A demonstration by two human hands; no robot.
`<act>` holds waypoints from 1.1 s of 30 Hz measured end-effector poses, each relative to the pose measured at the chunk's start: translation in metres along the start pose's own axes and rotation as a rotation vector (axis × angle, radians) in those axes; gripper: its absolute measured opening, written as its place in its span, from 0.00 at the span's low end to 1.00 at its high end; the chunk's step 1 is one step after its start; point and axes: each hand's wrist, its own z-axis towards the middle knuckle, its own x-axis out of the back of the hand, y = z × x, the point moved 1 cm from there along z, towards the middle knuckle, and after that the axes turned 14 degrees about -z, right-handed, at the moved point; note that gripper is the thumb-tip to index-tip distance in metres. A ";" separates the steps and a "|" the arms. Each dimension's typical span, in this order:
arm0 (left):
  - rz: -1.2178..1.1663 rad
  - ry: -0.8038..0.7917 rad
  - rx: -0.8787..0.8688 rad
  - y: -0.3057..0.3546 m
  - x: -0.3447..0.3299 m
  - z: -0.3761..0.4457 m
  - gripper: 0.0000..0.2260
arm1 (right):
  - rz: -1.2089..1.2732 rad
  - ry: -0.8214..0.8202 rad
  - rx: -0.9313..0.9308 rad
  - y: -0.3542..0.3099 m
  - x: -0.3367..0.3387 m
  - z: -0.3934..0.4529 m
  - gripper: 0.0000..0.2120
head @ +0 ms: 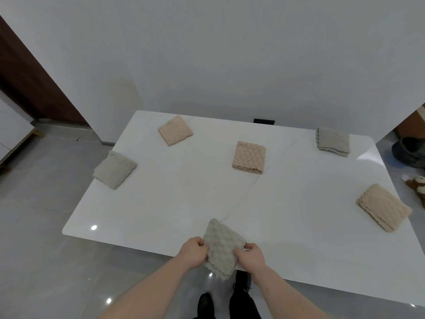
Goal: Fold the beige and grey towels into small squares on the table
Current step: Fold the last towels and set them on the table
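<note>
Grey folded towel point(222, 246) lies at the near edge of the white table point(184, 199), one corner hanging over; the left hand point(192, 252) and the right hand point(251, 257) pinch its sides. Farther away, five folded towels lie well apart: three beige point(383, 207) point(249, 157) point(175, 130), two grey point(114, 169) point(333, 141).

beige towels point(175, 130): 3 | grey towels point(333, 142): 3 | table point(184, 192): 1 | hands point(192, 252): 2

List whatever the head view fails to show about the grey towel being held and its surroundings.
- Grey towel: its side edges, covered by the left hand and right hand.
- Its layer count: too small to tell.
- Dark object behind the table: mostly hidden by the far edge.
- Brown object on the floor: cut off by the frame's right edge.
</note>
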 end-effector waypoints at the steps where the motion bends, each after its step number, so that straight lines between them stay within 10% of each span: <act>1: -0.013 0.014 -0.008 0.000 0.000 -0.001 0.09 | -0.013 0.014 0.018 -0.002 0.000 0.003 0.13; 10: 0.040 0.107 -0.042 -0.010 0.003 -0.015 0.10 | -0.054 0.221 0.261 -0.011 0.022 0.010 0.06; 14: 0.243 0.143 -0.056 -0.012 0.005 -0.017 0.12 | -0.264 0.231 0.343 0.006 0.023 0.003 0.19; 20: 0.564 0.003 -0.530 -0.007 -0.017 -0.009 0.34 | -0.728 0.217 0.654 0.019 0.016 -0.004 0.41; 33: 0.939 -0.084 -0.438 -0.033 -0.042 0.033 0.35 | -1.101 0.121 0.567 0.040 0.001 0.019 0.44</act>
